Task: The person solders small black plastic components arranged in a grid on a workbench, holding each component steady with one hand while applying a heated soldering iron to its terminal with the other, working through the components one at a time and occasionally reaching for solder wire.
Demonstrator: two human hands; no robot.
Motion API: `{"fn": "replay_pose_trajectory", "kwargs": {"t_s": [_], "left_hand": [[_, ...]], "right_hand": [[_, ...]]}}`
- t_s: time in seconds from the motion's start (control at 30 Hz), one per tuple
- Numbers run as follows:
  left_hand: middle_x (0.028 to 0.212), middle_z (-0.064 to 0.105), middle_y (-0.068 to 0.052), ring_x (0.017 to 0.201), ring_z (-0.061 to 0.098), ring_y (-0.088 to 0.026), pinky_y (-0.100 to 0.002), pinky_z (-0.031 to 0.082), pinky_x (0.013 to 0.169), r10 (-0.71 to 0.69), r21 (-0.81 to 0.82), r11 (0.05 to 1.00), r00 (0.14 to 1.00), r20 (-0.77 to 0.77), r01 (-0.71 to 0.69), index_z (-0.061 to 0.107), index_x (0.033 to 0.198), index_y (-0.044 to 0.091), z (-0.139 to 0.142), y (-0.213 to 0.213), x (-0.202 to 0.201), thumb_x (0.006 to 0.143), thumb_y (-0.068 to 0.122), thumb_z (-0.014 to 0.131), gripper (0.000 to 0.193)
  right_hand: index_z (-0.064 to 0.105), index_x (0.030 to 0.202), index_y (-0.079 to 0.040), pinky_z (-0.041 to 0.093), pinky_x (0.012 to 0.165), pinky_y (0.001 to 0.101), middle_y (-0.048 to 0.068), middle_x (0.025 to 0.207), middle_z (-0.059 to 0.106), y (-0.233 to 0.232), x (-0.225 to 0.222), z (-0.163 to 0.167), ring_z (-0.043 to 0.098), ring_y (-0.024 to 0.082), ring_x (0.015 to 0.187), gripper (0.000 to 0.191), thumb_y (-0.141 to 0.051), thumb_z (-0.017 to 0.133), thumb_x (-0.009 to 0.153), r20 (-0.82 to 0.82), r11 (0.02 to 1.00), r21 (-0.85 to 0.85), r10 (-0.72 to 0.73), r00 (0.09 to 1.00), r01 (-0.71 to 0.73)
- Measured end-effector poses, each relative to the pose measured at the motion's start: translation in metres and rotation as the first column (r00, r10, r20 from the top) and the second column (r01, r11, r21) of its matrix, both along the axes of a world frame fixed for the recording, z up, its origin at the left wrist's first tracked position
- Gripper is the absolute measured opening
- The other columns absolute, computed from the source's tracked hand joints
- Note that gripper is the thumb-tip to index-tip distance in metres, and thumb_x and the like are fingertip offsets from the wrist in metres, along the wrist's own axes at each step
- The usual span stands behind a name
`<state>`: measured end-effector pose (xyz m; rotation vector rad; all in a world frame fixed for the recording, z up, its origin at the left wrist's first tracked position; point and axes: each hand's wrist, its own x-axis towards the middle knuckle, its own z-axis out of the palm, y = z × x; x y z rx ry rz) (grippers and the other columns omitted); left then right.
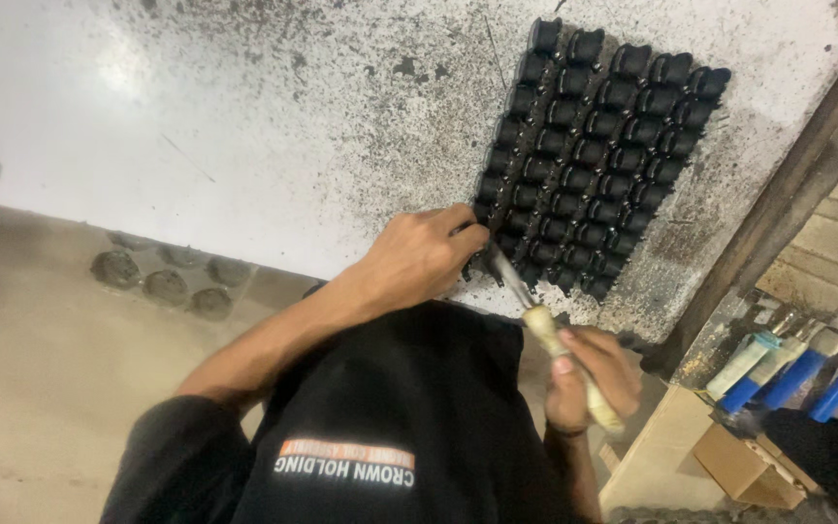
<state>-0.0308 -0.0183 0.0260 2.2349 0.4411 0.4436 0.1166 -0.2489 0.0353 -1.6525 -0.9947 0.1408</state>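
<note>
My left hand [429, 254] rests at the near corner of a block of several small black cylindrical parts [594, 146] set in rows on a white, stained worktop [244, 126]; its fingers close on one black part at the block's edge. My right hand [589, 374] grips the pale wooden handle of a thin metal tool [545, 330]. The tool's blade points up toward the part under my left fingers. I wear a black shirt [380, 427] with a printed patch.
Several blue and white tubes [788, 369] lie at the right beside a cardboard box [739, 466]. A wooden frame edge [788, 184] borders the worktop on the right. Round dark lumps [162, 281] sit on the floor at the left.
</note>
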Motion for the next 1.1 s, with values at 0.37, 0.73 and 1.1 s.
{"fn": "replay_pose_trajectory", "kwargs": {"t_s": [0.37, 0.73, 1.1], "left_hand": [[0.108, 0.065, -0.012, 0.085, 0.07, -0.03, -0.038, 0.057, 0.063, 0.011, -0.029, 1.0, 1.0, -0.015, -0.011, 0.069, 0.113, 0.005, 0.011, -0.011, -0.03, 0.078, 0.003, 0.072, 0.036], [0.102, 0.065, -0.01, 0.072, 0.068, -0.025, -0.037, 0.054, 0.053, -0.009, -0.033, 0.999, 0.997, -0.077, 0.006, 0.071, 0.107, 0.003, -0.008, -0.027, -0.028, 0.081, 0.01, 0.078, 0.028], [0.101, 0.063, -0.01, 0.07, 0.068, -0.026, -0.038, 0.056, 0.057, 0.018, -0.066, 0.998, 0.995, -0.095, -0.024, 0.071, 0.109, 0.002, -0.003, -0.028, -0.029, 0.082, 0.009, 0.077, 0.028]], "right_hand": [[0.064, 0.089, 0.01, 0.056, 0.071, 0.0379, 0.023, 0.088, 0.068, -0.029, -0.02, -0.014, 0.068, 0.035, 0.079, 0.022, -0.012, 0.061, 0.086, -0.062, 0.998, -0.012, -0.058, 0.996, 0.057], [0.068, 0.094, 0.014, 0.056, 0.071, 0.0339, 0.026, 0.089, 0.07, -0.026, -0.026, -0.006, 0.069, 0.033, 0.079, 0.03, -0.014, 0.064, 0.083, -0.2, 0.995, -0.071, -0.084, 0.976, 0.071], [0.066, 0.094, 0.012, 0.057, 0.071, 0.0363, 0.025, 0.087, 0.069, -0.025, -0.024, -0.017, 0.068, 0.032, 0.072, 0.028, -0.014, 0.062, 0.084, -0.219, 0.993, 0.021, -0.111, 0.969, 0.119]]}}
